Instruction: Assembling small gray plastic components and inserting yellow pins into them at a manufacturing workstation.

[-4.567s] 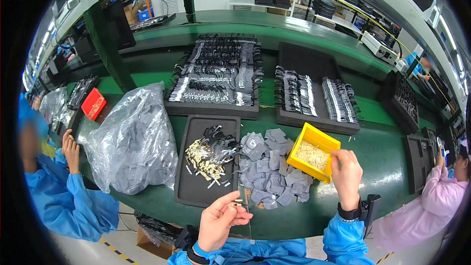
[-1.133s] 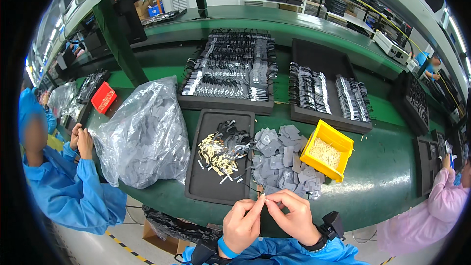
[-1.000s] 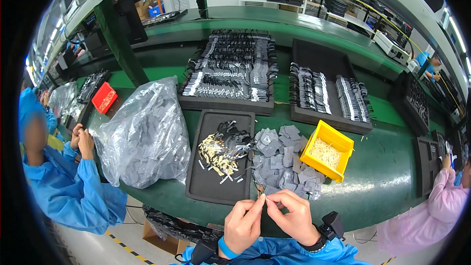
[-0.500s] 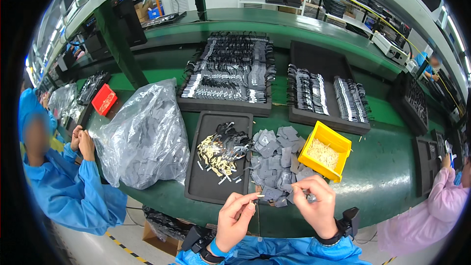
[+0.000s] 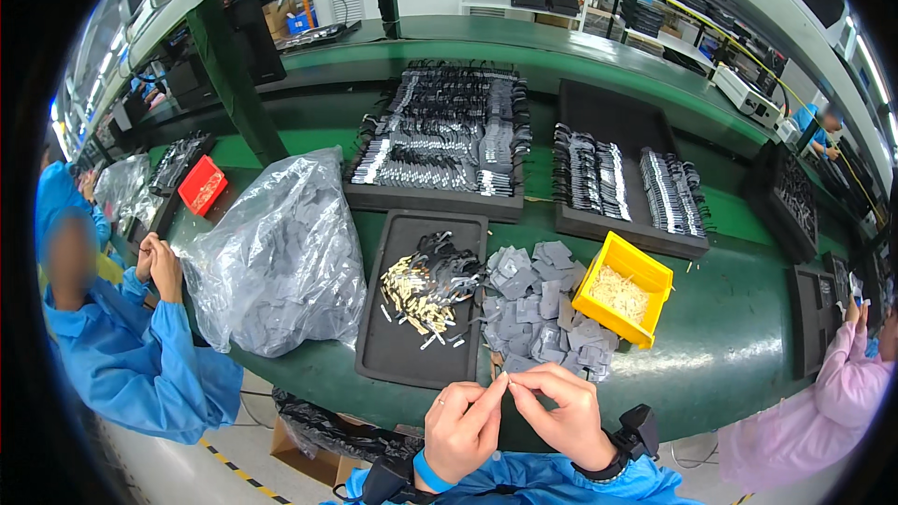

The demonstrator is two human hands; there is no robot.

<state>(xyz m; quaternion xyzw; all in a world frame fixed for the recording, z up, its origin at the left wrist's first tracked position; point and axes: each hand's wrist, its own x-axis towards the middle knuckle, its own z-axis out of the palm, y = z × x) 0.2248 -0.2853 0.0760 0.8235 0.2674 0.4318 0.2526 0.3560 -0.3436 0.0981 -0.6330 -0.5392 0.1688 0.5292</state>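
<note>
My left hand and my right hand meet at the fingertips above the bench's near edge, both closed in a pinch. Whatever lies between the fingers is too small and covered to make out. Just beyond them is a loose pile of thin grey square pieces. To its left, a black tray carries a heap of small parts with gold-coloured ends and black leads. On the right of the pile, a yellow bin holds many small cream-coloured pieces.
A clear plastic bag of grey pieces stands left of the tray. Behind are black trays of rowed parts. A red bin sits far left. One co-worker in blue is at left, another in pink at right.
My right hand has moved left from beside the grey pile, and its fingertips now meet those of my left hand. The small pale piece seen in my left fingers is now hidden.
</note>
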